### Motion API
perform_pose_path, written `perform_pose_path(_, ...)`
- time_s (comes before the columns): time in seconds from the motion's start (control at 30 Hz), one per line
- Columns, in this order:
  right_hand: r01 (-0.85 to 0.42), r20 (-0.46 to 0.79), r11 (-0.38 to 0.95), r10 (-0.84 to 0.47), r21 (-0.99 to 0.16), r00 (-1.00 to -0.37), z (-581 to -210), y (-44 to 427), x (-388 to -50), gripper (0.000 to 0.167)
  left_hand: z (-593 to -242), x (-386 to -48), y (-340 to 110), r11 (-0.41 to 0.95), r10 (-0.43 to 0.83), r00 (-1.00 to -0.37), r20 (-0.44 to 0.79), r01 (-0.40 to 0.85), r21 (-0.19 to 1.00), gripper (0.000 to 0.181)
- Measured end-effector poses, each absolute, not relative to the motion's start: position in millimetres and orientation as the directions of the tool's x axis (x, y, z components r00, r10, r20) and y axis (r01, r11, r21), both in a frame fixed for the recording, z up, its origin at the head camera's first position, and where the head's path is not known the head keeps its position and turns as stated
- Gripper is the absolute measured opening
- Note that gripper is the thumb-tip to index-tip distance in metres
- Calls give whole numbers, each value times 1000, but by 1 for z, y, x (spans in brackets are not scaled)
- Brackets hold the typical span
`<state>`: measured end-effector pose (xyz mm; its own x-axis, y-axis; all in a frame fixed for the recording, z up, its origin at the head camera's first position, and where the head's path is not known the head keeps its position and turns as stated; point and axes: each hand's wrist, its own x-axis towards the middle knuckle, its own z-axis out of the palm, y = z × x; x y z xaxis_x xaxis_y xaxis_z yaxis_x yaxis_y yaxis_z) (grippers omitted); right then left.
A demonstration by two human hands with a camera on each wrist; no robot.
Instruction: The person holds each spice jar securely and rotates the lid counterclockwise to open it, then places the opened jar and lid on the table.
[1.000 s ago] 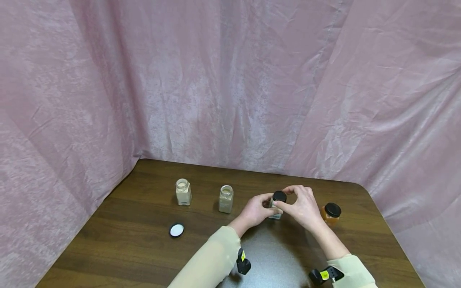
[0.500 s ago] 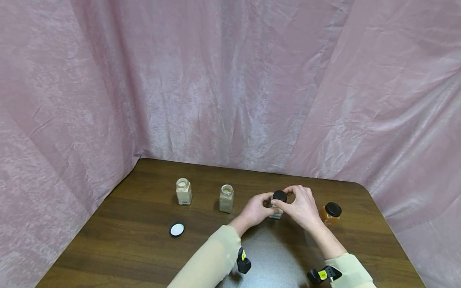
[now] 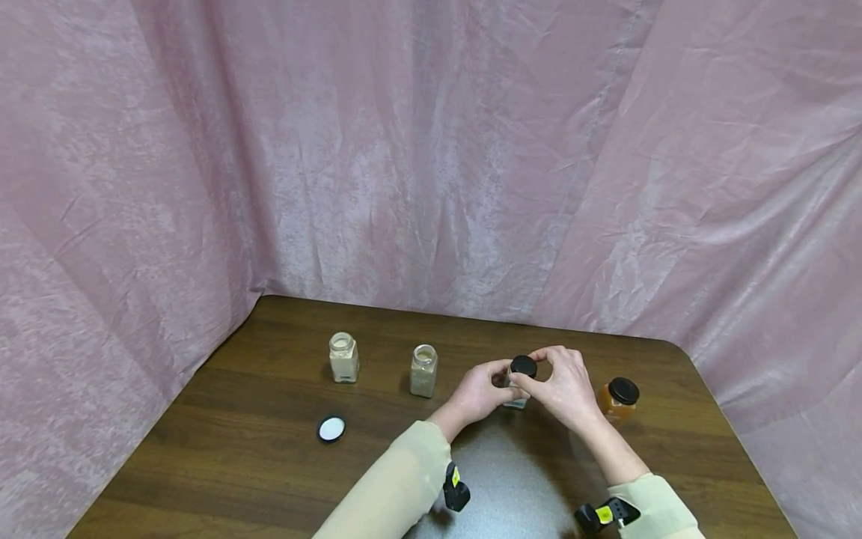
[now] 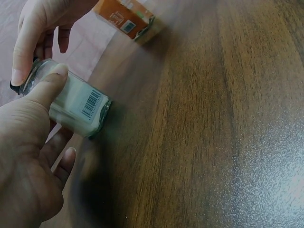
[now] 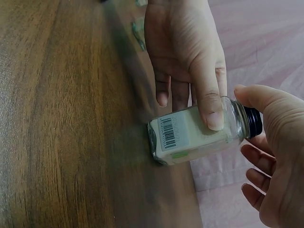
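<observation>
A square glass jar (image 4: 78, 102) with pale contents and a barcode label stands upright on the table, its black lid (image 3: 523, 366) on top. The left hand (image 3: 480, 392) grips the jar's body, thumb on the near side and fingers behind, as the right wrist view also shows on the jar (image 5: 190, 135). Around the black lid (image 5: 252, 122), the right hand (image 3: 566, 385) pinches with thumb and fingers. In the right wrist view the right hand's (image 5: 285, 147) lower fingers are loosely curled beside the jar.
To the right stands an orange jar (image 3: 619, 402) with a black lid. Two lidless jars, one pale (image 3: 344, 359) and one greyish (image 3: 423, 372), stand at left on the wooden table (image 3: 236, 449). A loose lid (image 3: 331, 429) lies white side up. Pink curtains (image 3: 404, 150) hang behind.
Both hands keep nearly the same place on the jar and lid. The right wrist and sleeve have shifted very slightly left.
</observation>
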<state>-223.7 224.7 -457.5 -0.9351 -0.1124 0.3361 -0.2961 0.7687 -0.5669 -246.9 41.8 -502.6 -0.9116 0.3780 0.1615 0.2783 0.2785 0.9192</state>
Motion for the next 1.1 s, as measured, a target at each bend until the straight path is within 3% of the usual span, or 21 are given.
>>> perform_pose_path(1.1, -309, 302, 700, -139, -643, -943, -462, 226, -225, 41, -503, -248, 43, 282, 368, -912, 181, 295, 913, 38)
